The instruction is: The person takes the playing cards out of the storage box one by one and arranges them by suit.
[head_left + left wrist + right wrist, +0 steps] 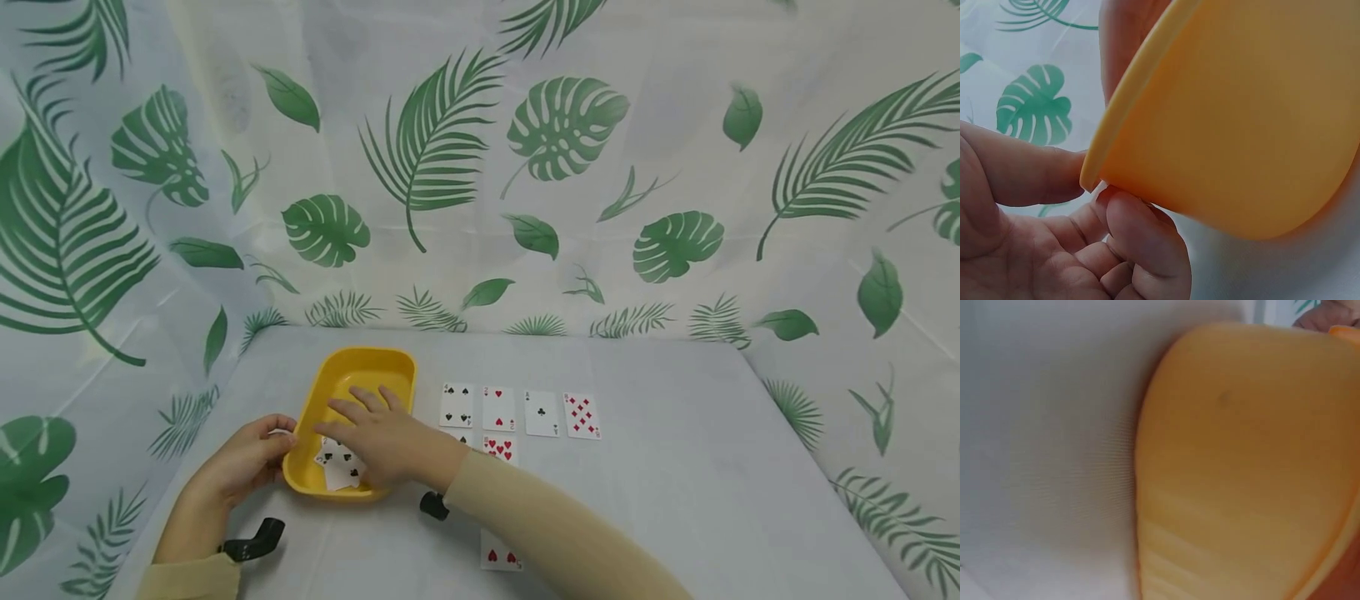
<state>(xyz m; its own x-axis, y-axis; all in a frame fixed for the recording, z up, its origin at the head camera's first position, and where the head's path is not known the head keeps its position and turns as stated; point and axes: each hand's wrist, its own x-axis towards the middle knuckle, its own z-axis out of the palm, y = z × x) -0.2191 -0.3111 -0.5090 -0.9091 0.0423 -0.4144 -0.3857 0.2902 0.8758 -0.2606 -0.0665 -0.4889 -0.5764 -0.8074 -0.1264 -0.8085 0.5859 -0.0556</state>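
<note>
A yellow plastic tray (367,362) stands on the left part of the table. My left hand (251,458) pinches its left rim, the thumb on one side and curled fingers beneath, as the left wrist view shows. Over the tray's near half, my right hand (384,440) reaches in with fingers spread. Loose playing cards (341,468) with black spots lie in the tray under that hand, partly hidden by it. Whether the right fingers touch a card I cannot tell. The right wrist view holds mostly the tray's outer wall (1241,444).
Right of the tray, several face-up cards form a row, among them a two of hearts (498,408) and a diamonds card (582,416). Below the row, a hearts card (500,447) and another hearts card (501,557) are partly covered by the right arm. Leaf-patterned cloth (450,167) surrounds the table.
</note>
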